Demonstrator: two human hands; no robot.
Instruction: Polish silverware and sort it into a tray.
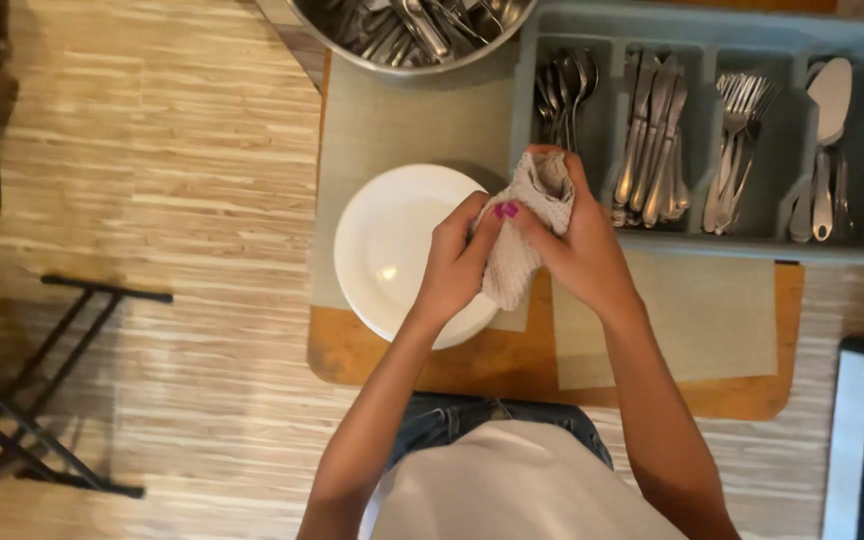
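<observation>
Over the plate [392, 250], seen from the head camera, both hands met around a bunched cloth [527, 225]. The left hand [457, 262] pinched the cloth's near side, its grip clenched on the fabric, thumb pressed in so the folds stayed tight. The right hand [577, 245] wrapped the far side, its grip likewise clenched on the cloth; whatever lay inside the folds was hidden, so I cannot tell whether a piece of cutlery was being rubbed there. The cloth was held just above the plate's right edge, apart from it.

Beyond the plate stood a steel bowl [412, 40] heaped with loose cutlery, close enough for a reach. Right of the plate sat a grey tray [712, 40] on the bench [472, 360], its compartments sorted by kind: spoons [564, 90] nearest the plate, then knives [652, 140], forks [737, 140], and larger servers [827, 130] farthest off. Mats [712, 310] lay under the plate and tray, presumably to protect the wood.
</observation>
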